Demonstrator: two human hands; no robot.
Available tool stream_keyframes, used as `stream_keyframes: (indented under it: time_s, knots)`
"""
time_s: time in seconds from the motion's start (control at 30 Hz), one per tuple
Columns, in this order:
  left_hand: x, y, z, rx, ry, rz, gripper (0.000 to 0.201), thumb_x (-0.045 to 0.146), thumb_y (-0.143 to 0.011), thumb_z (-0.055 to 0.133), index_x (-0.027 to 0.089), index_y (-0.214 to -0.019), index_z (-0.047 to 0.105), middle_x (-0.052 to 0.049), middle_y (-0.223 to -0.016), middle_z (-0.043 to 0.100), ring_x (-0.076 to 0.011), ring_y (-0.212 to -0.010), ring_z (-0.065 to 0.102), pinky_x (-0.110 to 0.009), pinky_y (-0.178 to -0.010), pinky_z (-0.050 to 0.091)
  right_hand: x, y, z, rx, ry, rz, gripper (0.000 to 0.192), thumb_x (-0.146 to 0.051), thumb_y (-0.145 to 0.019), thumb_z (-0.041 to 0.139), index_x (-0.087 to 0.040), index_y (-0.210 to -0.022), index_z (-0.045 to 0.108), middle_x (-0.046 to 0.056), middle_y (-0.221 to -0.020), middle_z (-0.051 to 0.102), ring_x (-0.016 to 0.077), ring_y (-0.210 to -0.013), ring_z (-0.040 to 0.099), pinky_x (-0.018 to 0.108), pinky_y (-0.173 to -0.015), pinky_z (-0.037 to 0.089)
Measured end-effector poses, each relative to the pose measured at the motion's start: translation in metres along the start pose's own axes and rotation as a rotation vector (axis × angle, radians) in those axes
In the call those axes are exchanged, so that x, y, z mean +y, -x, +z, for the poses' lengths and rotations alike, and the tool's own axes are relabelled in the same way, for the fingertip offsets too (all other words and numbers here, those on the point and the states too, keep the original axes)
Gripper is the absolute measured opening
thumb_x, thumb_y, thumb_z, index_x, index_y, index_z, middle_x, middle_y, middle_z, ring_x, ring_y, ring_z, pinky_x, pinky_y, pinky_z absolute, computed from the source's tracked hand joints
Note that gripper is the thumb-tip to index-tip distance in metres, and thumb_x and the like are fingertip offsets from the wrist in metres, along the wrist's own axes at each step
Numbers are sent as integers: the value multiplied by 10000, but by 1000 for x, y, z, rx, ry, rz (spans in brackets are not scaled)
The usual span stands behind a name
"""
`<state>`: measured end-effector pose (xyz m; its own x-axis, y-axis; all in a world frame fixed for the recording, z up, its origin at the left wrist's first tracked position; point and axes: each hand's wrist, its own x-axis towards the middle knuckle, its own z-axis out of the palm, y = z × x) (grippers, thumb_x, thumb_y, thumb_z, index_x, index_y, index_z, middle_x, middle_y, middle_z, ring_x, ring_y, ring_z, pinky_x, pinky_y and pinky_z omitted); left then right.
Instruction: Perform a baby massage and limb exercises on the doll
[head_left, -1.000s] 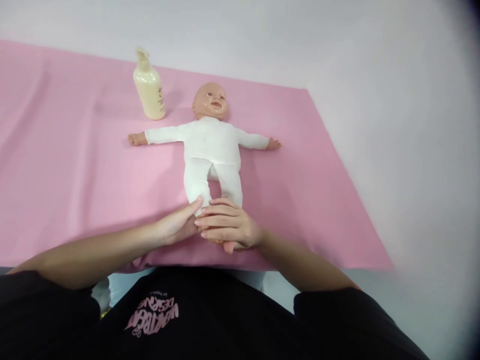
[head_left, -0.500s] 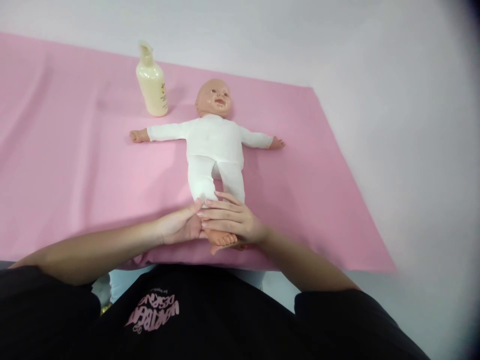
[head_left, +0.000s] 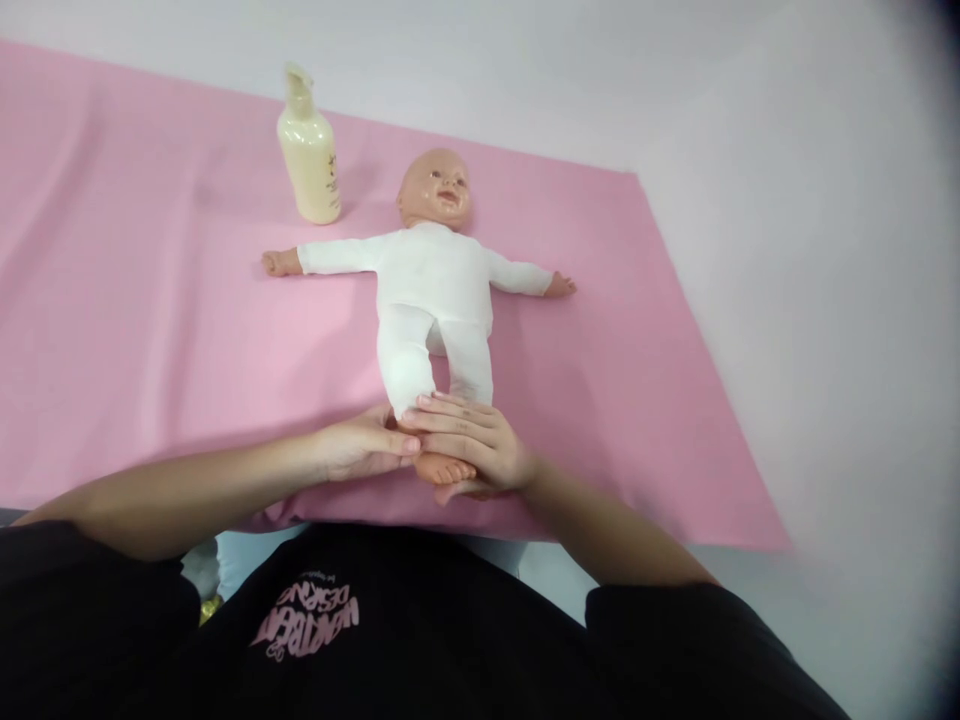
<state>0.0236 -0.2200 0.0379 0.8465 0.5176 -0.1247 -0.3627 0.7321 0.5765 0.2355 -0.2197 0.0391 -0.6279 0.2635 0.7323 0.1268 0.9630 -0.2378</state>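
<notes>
While the plastic baby doll in a white cloth suit (head_left: 435,290) lies face-up at centre frame on the pink sheet (head_left: 150,330), both hands wrap its bare feet. The left hand (head_left: 360,450) and right hand (head_left: 480,445) seem closed loosely around them, steadying the legs; a cream pump bottle (head_left: 309,150) stands upper left.

A doll (head_left: 435,290) lies on its back on a sheet (head_left: 150,330), head away from the person, arms spread to left and right, feet at the sheet's near edge. A bottle (head_left: 309,150) stands upright on the sheet, to the left of the doll's head and just behind the doll's arm on that side, apart from both. The left hand (head_left: 360,448) lies on the sheet to the left of the doll's feet, touching them. The right hand (head_left: 476,445) lies over the doll's ankles from the right, its fingers (head_left: 439,425) meeting the left hand. A bare surface (head_left: 825,300) lies right of and behind the doll, beyond the sheet.
</notes>
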Motion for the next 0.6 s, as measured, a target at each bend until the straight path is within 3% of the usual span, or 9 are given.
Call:
stream_keyframes:
  time_s: [0.17, 0.33, 0.6]
  knots:
    - [3, -1, 1, 30, 9, -23, 573, 192, -739, 887, 138, -1263, 661, -116, -1129, 772, -231, -1042, 747, -348, -965, 554, -6, -2, 3, 79, -42, 26, 496, -349, -961, 683, -104, -1379, 573, 140, -1269, 737, 230, -1336, 624, 419, -1131, 557]
    - [3, -2, -2, 14, -18, -4, 509, 153, -728, 875, 141, -1200, 683, -101, -1092, 770, -199, -998, 738, -290, -884, 552, -6, -6, 3, 164, -73, -36, 346, -217, -911, 735, -110, -1230, 654, 148, -1197, 763, 233, -1284, 664, 383, -1107, 574]
    - [5, 0, 2, 18, -29, -16, 486, 159, -760, 825, 130, -1218, 666, -104, -1101, 760, -222, -1038, 719, -333, -934, 528, -3, -3, 4, 162, -53, -57, 318, -242, -931, 709, -122, -1222, 659, 145, -1230, 751, 231, -1278, 668, 358, -1091, 589]
